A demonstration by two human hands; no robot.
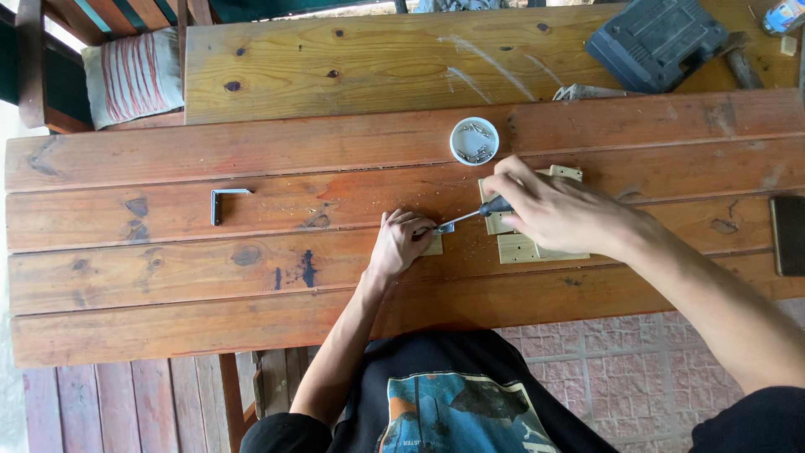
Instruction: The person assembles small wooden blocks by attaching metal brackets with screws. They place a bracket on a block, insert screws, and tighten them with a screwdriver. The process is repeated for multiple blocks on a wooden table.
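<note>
Head view, looking straight down on a wooden table (pixel 168 285) of reddish planks. The left hand (pixel 401 243) presses flat on a small pale wood block (pixel 434 245), fingers curled over its near end; a small metal bracket (pixel 445 227) shows at the block's far edge, just beside the fingertips. The right hand (pixel 549 210) is closed around the dark handle of a screwdriver (pixel 470 215), whose thin shaft slants down-left with its tip at the bracket. Under the right hand lie more pale wood pieces (pixel 524 248), touching one another. Just beyond them stands a round white cup of screws (pixel 474 140). A grey L-shaped bracket (pixel 222 202) lies well apart to the left. At the table's far right corner sits a dark blue-grey tool case (pixel 656 40), rectangular with moulded ribs; a dark flat rectangle (pixel 788 235) lies at the right edge. A striped cushion (pixel 134 75) rests on a chair at far left.
</note>
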